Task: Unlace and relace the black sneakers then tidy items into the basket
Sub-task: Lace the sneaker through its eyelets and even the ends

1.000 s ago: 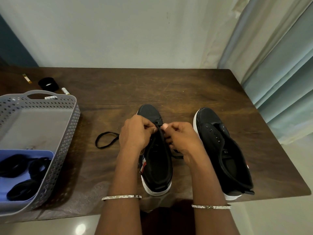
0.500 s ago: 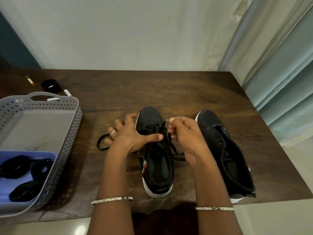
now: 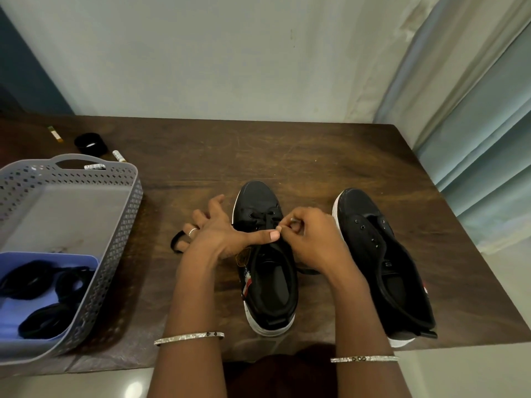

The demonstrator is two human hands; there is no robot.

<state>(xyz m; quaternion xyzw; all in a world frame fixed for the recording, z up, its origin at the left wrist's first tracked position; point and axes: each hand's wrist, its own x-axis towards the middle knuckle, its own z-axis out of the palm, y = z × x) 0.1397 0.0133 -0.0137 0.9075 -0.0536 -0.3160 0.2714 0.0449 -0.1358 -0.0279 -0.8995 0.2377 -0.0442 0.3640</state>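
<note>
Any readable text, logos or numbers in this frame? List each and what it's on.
"S": pale mark on the inner lining of the unlaced sneaker; any further letters are not legible.
Emblem on the side of the other sneaker: too blurred to read.
Speckled tubes behind the basket: print too small to read.
Nothing else legible.

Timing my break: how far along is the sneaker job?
Done: the curtain-side sneaker has empty eyelets. In hand: the right hand pinches the lace at the front eyelets of the middle sneaker, left hand steadying it. Left: probably lacing both, then tidying into the basket.
</note>
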